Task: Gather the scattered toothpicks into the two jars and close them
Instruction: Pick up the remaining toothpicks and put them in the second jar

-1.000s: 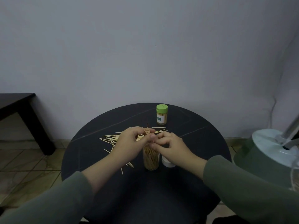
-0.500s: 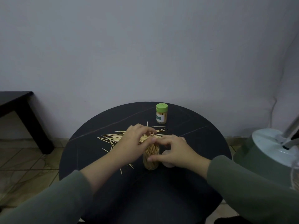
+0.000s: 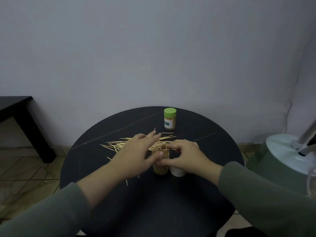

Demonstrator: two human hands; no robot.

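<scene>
Toothpicks (image 3: 136, 142) loose beside open jar (image 3: 160, 165) in right hand (image 3: 186, 156).

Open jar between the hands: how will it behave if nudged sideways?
The open jar looks tall and narrow, so it would probably tip rather than slide. Its toothpicks stand above the rim and would likely spill. The right hand holding it should steady it. On its side, a round body would probably roll.
</scene>
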